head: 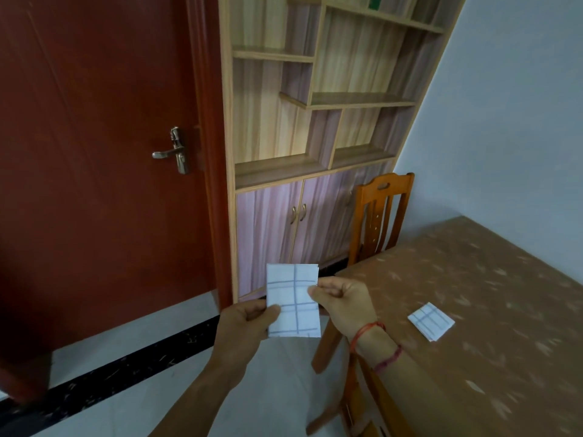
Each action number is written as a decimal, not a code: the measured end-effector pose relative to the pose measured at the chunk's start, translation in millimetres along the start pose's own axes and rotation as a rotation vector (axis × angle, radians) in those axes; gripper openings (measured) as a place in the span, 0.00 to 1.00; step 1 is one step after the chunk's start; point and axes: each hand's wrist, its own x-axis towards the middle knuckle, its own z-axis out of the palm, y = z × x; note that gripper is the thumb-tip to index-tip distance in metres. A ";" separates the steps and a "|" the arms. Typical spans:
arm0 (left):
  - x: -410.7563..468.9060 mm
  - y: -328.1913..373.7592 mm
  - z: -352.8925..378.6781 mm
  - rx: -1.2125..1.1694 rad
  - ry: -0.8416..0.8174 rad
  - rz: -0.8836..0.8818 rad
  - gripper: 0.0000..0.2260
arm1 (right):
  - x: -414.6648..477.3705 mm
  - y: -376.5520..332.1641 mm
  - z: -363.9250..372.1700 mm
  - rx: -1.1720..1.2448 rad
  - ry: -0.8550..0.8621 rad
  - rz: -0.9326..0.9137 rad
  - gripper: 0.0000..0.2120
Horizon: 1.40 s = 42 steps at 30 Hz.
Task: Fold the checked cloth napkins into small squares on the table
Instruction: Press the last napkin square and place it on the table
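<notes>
Cloth in hand: white cloth napkin with thin blue-grey checks (295, 307), folded down to a tall rectangle. You've got it upright in the air off the table's left end, not on it.
Left hand: your left hand (243, 326) pinches the left edge low down, thumb in front, other fingers curled behind.
Right hand: your right hand (342, 305) pinches the right edge higher up, fingers bunched tight.
Handling: looks light, thin and floppy, so I'd guess it sags or springs open if you let go. Grip the edges near the corners.
Table: brown patterned table (504, 310) on your right, with a second folded checked napkin (430, 321) lying flat on it, well apart from your hands.
Next: probably one more halving to make it square.
</notes>
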 end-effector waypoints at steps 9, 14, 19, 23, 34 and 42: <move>125.4 11.4 38.5 0.081 -0.069 0.002 0.05 | 113.0 22.4 -11.9 0.057 0.090 0.032 0.06; 215.5 25.2 76.8 0.090 -0.130 -0.048 0.04 | 196.6 31.8 -31.5 0.082 0.155 0.073 0.06; 279.7 37.6 123.4 0.032 -0.227 -0.113 0.05 | 257.0 28.7 -63.6 0.144 0.276 0.106 0.02; 312.3 32.8 172.9 -0.073 -0.370 -0.215 0.07 | 281.7 35.9 -105.7 0.183 0.417 0.106 0.02; 386.5 -2.5 332.8 -0.152 -0.603 -0.465 0.05 | 315.2 83.3 -201.2 0.371 0.872 0.295 0.01; 479.9 -4.5 430.6 0.248 -1.070 -0.214 0.04 | 352.3 91.3 -267.1 0.356 0.967 0.450 0.09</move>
